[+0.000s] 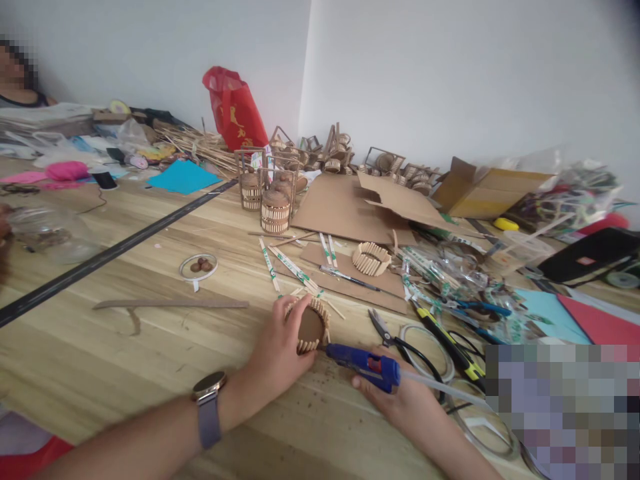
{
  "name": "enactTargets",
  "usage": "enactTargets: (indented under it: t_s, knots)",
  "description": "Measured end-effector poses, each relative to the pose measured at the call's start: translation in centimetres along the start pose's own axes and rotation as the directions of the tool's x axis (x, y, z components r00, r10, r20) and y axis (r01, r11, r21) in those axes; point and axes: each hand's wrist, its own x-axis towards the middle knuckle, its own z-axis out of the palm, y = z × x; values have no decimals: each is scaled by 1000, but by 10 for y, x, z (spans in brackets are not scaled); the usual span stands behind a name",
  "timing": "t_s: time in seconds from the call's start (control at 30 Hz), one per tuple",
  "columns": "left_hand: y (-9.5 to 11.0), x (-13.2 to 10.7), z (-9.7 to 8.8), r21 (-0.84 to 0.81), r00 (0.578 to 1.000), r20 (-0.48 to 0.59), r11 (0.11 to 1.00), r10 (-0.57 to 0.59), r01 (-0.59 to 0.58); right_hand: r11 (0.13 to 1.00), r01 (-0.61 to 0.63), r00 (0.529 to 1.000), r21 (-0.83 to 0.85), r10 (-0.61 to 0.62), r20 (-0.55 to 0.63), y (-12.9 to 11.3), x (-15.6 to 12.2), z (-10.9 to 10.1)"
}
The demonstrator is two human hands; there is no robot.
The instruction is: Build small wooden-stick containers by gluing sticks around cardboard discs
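Observation:
My left hand, a watch on its wrist, grips a small round basket made of short wooden sticks around a brown cardboard base. In my right hand is a blue hot glue gun with a clear glue stick out of its back. Its nozzle points left and is at the basket's lower right rim; I cannot tell whether it touches. Just beyond the basket lie loose wooden sticks and green-printed paper wrappers. A ring of sticks rests on a cardboard piece farther back.
Scissors and a yellow-black cutter lie right of the glue gun. Finished lidded baskets stand behind, near a large cardboard sheet. A white ring surrounds several brown balls. A person is at the far left.

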Motion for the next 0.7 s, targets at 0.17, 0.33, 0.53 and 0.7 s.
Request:
enactTargets:
  t_s: [0.17, 0.33, 0.53, 0.7]
  knots:
    - [1, 0, 0, -1, 1000, 11, 1000, 1, -1, 1000, 4, 1000, -3, -4, -11, 4, -1, 1]
    - [2, 1, -1, -6, 1000, 18, 1000, -2, 2, 1000, 0, 1000, -4, 0, -11, 3, -2, 0]
    - [2, 1, -3, -23, 999, 33, 1000, -6, 7, 999, -29, 999, 22, 29, -25, 2, -1, 2]
    - [1, 0, -2, -28, 1000, 22, 1000, -8, 9, 985, -94, 995, 145, 97, -12, -4, 1, -12]
